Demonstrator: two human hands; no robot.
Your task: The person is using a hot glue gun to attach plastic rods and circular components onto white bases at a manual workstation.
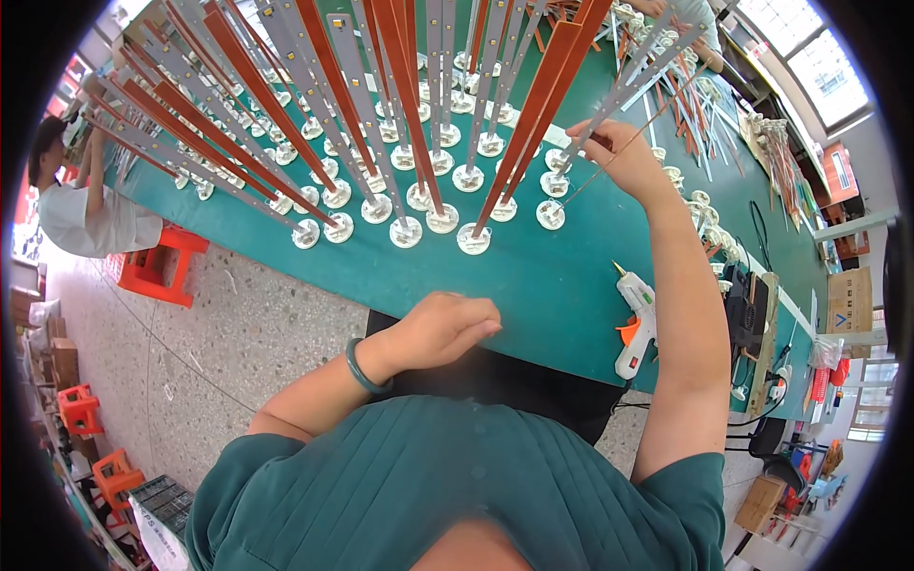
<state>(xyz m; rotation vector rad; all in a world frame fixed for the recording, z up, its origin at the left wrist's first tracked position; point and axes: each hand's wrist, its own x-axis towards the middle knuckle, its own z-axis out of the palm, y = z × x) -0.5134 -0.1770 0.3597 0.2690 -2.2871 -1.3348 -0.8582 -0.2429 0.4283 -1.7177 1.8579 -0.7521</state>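
Observation:
At the far right end of the rows, my right hand (pixel 624 164) has its fingers closed around a grey LED strip (pixel 609 103) that stands on a round white base. Beside it a thin brown strip (pixel 624 145), seen edge-on, rises from a front base (pixel 550 214) and passes across the same fingers. Over the table's front edge, my left hand (pixel 443 328) is curled into a loose fist, and nothing shows in it. A dark bangle (pixel 357 366) circles that wrist. Several upright grey and brown LED strips (pixel 538 124) on white bases stand ahead of both hands.
A white and orange glue gun (pixel 636 324) lies on the green table (pixel 428 285) near my right forearm. Loose strips (pixel 714 124) and white bases (pixel 705 214) lie farther right. One person (pixel 86 205) is at the left, near a red stool (pixel 162 266); another person's arm (pixel 705 48) shows top right.

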